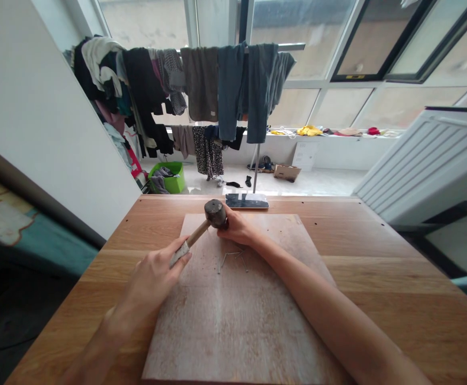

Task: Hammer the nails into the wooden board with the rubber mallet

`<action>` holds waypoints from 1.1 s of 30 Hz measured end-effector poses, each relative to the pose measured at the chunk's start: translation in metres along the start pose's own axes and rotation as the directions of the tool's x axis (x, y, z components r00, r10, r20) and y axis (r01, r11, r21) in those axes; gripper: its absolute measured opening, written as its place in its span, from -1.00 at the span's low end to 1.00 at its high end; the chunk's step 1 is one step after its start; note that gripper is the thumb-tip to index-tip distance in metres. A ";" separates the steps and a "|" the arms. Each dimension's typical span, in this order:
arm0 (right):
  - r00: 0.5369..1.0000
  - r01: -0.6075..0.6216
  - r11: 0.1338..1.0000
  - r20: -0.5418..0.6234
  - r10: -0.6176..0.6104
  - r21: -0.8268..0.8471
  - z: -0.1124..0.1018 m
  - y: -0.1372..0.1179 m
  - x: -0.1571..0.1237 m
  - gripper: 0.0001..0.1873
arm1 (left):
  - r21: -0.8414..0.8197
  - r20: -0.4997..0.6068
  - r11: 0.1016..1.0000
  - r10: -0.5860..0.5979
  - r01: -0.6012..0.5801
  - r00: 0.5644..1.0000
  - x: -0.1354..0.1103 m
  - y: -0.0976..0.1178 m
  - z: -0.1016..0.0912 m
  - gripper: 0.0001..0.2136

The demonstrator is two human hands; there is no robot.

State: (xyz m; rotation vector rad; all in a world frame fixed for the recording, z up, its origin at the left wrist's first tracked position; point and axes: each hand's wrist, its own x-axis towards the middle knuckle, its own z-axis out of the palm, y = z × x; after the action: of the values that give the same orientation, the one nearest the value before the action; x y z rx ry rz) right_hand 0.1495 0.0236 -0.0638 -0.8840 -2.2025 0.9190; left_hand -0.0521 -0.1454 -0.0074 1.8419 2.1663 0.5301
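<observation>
My left hand (159, 267) is closed around the hammer (199, 233), gripping the pale wrapped end of its wooden handle. The dark, stubby hammer head (215, 213) is raised at the upper middle of a worn wooden board (217, 321). Close against the head's right side is my right hand (237, 227), its fingers curled in. What those fingers pinch, if anything, is hidden behind the hammer head. Several thin nails (232, 253) lie loose on the board just below my right hand.
The board rests on a wooden table (378, 299). A phone (247, 201) lies at the table's far edge. Beyond it, clothes (233, 91) hang on a rack above a green basket (173, 179). A white panel (53, 112) stands at left, a white slatted door (429, 160) at right.
</observation>
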 end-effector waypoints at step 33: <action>0.966 0.001 0.952 0.245 0.078 -0.305 -0.046 -0.024 -0.001 -0.73 | 0.029 -0.084 0.995 -0.092 0.095 0.992 0.001 -0.058 0.019 -0.54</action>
State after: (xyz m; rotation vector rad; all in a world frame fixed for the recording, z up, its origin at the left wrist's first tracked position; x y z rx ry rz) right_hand 0.1749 0.0277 -0.0184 -0.9976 -2.6072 0.7575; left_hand -0.0961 -0.1499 -0.0494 1.7536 2.3150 0.5630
